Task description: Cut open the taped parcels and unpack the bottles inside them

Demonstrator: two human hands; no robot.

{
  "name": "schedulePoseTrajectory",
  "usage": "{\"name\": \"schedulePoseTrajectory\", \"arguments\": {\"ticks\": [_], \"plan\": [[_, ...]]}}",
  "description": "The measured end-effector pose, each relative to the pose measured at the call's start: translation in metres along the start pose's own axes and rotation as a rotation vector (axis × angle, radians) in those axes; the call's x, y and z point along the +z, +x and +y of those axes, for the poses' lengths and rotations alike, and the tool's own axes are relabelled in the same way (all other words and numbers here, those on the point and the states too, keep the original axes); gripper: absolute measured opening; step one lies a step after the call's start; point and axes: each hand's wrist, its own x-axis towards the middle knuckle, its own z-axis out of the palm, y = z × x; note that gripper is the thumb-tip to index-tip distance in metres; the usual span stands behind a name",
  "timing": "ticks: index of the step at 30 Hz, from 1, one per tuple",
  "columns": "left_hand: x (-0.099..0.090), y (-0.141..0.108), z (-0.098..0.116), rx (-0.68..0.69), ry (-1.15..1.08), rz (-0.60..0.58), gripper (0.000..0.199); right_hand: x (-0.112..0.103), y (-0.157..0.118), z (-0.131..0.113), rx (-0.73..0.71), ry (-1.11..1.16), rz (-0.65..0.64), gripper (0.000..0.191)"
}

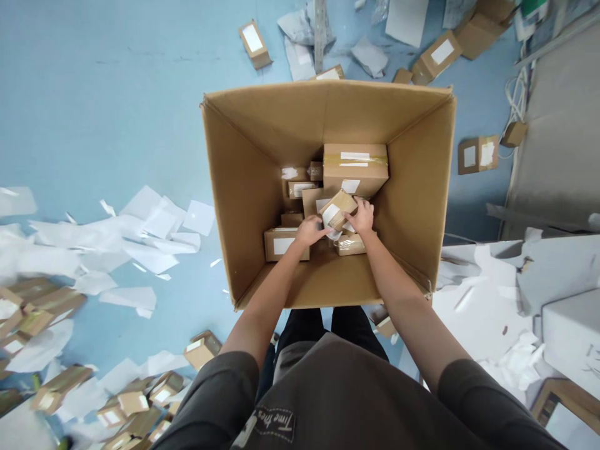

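Deep inside a large open carton (328,290), a small taped cardboard box (344,201) with a white label sits tilted between my hands. My right hand (362,217) grips its right side, with thumb and fingers around the edge. At its lower left corner, my left hand (310,232) is closed on it; part of those fingers is blurred. Beneath and around it lie other packed boxes: a larger labelled box (356,169) at the back right, a labelled box (281,245) at the front left, and a clear-taped box (350,244) below my right hand.
White paper sheets (150,222) and several small boxes (135,400) litter the blue floor on the left. More boxes (435,57) and a metal post (320,34) stand beyond the carton. On the right are paper scraps (487,300), a white carton (574,331) and cables (515,97).
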Motion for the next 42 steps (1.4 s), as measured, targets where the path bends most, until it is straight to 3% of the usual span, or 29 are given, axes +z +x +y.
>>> {"name": "schedulePoseTrajectory", "arguments": {"ticks": [2, 3, 5, 6, 8, 10, 13, 15, 20, 27, 34, 42], "plan": [[0.006, 0.018, 0.014, 0.02, -0.011, 0.114, 0.088, 0.002, 0.001, 0.003, -0.027, -0.008, -0.03, 0.077], [0.008, 0.029, 0.02, 0.031, -0.01, 0.117, 0.108, 0.004, 0.001, 0.004, -0.04, 0.0, -0.043, 0.075], [0.012, 0.052, 0.027, 0.008, -0.012, 0.041, 0.137, 0.007, -0.002, 0.008, -0.062, 0.036, -0.089, 0.063], [0.015, 0.062, 0.027, -0.023, -0.023, -0.003, 0.143, 0.009, -0.006, 0.012, -0.071, 0.055, -0.132, 0.057], [0.02, 0.078, 0.023, -0.095, -0.057, -0.061, 0.138, 0.013, -0.016, 0.021, -0.07, 0.078, -0.231, 0.054], [0.025, 0.085, 0.016, -0.168, -0.073, -0.069, 0.128, 0.017, -0.03, 0.034, -0.024, 0.064, -0.287, 0.065], [0.036, 0.085, 0.008, -0.222, 0.01, -0.043, 0.126, 0.021, -0.044, 0.052, 0.08, 0.003, -0.261, 0.082], [0.044, 0.081, 0.007, -0.182, 0.107, -0.033, 0.128, 0.025, -0.044, 0.06, 0.086, -0.018, -0.243, 0.088], [0.064, 0.082, 0.007, -0.076, 0.271, -0.082, 0.122, 0.044, -0.02, 0.068, 0.003, 0.004, -0.242, 0.094], [0.084, 0.117, -0.011, -0.051, 0.451, -0.11, 0.128, 0.073, 0.014, 0.08, -0.102, -0.106, -0.299, 0.11], [0.098, 0.142, -0.033, 0.013, 0.445, -0.112, 0.144, 0.109, 0.037, 0.094, -0.243, -0.129, -0.282, 0.149], [0.105, 0.169, -0.045, 0.082, 0.427, -0.112, 0.139, 0.132, 0.062, 0.11, -0.312, -0.214, -0.256, 0.154]]}}
